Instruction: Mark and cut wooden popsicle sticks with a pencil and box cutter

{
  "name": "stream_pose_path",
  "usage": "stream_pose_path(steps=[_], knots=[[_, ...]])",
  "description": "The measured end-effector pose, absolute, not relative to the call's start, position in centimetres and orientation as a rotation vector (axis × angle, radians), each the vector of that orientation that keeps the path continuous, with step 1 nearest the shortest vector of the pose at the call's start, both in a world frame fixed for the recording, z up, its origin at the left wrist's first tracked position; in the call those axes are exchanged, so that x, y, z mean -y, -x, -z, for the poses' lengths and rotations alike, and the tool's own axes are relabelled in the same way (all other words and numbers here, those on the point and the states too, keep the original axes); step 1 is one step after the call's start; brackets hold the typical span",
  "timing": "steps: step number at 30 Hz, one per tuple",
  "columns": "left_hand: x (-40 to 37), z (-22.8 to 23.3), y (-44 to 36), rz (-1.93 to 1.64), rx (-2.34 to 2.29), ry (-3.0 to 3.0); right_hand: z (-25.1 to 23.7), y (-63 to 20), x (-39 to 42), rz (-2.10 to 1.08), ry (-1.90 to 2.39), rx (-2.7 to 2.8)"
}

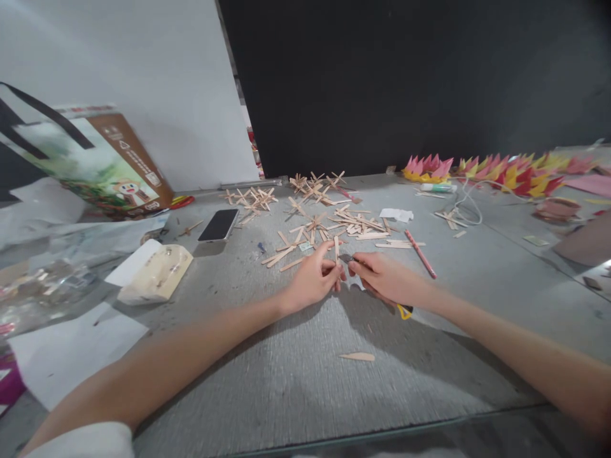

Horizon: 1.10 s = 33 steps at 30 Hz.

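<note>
My left hand (315, 278) is closed on a wooden craft stick (337, 249), held nearly upright with its top end above the fingers. Just to the right, my right hand (382, 277) wraps around a utility knife (405, 310); its yellow-and-black end shows below the palm. The knife's grey tip (346, 259) points left and is close to the stick; whether it touches the wood I cannot tell. On the table nearer to me lies one stick piece with a pointed end (358, 357). Beyond my hands is a loose pile of craft sticks (360, 224).
Star-like stick bundles (312, 186) stand at the back. A phone (219, 225), a tissue pack (157, 273) and a printed bag (114, 165) are on the left. On the right are a red pencil-like rod (420, 254), a white cable (470, 210) and pink-and-yellow paper flowers (428, 168).
</note>
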<state>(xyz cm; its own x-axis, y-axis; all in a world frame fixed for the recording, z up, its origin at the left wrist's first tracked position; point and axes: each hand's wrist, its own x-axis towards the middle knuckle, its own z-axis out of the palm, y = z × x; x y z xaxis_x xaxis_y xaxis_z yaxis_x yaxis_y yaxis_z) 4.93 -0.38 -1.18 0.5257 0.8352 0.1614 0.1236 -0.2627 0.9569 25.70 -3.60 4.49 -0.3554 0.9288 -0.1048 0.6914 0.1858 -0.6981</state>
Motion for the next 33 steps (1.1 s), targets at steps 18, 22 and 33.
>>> stream_pose_path(steps=[18, 22, 33], knots=[[0.7, 0.6, -4.5, -0.848, -0.83, -1.816, -4.3, -25.2, 3.7, -0.899, 1.513, 2.166], [0.3, 0.5, -4.5, -0.856, -0.699, -1.636, -4.4, -25.9, 3.4, -1.257, 1.448, 2.048], [0.4, 0.0, -4.4, -0.827, -0.613, -1.541, -3.3, -27.2, 2.8, -1.676, 1.267, 1.784]])
